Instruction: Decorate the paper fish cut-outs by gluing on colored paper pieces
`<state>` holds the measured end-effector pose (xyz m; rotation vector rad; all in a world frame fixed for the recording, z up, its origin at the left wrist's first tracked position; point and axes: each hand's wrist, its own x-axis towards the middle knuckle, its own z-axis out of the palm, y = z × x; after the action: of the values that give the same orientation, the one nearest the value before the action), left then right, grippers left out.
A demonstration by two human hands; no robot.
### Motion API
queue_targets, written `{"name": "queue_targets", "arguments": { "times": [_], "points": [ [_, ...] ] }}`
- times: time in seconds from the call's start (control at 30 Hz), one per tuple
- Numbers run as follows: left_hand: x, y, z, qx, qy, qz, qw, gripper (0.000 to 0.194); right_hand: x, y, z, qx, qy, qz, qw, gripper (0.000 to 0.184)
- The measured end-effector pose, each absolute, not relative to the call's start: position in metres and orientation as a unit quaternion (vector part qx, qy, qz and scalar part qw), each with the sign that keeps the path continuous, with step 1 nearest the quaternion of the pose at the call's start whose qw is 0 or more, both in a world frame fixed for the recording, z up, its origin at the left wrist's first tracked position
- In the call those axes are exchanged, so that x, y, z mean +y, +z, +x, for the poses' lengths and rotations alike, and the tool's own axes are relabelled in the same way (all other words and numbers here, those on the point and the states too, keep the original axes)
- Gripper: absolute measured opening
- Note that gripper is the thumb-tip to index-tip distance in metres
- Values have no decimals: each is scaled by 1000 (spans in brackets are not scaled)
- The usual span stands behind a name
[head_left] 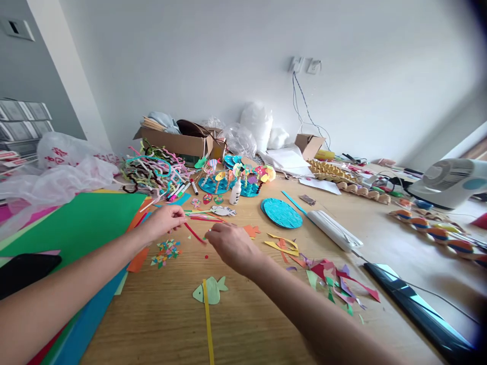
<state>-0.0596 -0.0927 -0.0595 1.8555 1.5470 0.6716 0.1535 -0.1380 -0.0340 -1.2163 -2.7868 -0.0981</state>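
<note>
My left hand [167, 219] pinches the upper end of a narrow red paper strip [195, 233], which slants down toward my right hand. My right hand [230, 246] is closed, its fingertips beside the strip's lower end; whether they grip it or something small is hidden. Below them a tiny red paper dot [206, 257] lies on the table. Nearer to me rests a pale green paper fish [216, 291] with a yellow paper strip [208, 329] across it. Just beyond my hands lie several coloured paper strips [203, 218] and a white fish cutout [223, 210].
Coloured paper sheets [95, 218] and a black phone [28, 271] lie left. Confetti-like scraps [166, 252] are near my left forearm; more scraps [335, 279] lie right. Beyond are a glue bottle [235, 193], blue paper ovals [282, 213], pipe cleaners [152, 170] and a power strip [335, 230].
</note>
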Motion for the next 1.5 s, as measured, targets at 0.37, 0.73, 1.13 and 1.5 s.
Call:
{"name": "queue_targets", "arguments": {
  "times": [0.37,0.73,1.13,1.5],
  "points": [
    [-55,-70,-101,608,189,763,115,14,-29,-52,83,-884,23,-466,-25,26],
    [-50,-77,-108,614,180,766,67,22,0,-60,42,-881,28,-462,-100,30],
    [-30,-65,-100,599,226,760,111,18,-6,-52,58,-896,22,-441,44,29],
    [-54,-8,-94,568,335,738,142,16,-19,-28,81,-843,200,-437,240,9]
  ]
}}
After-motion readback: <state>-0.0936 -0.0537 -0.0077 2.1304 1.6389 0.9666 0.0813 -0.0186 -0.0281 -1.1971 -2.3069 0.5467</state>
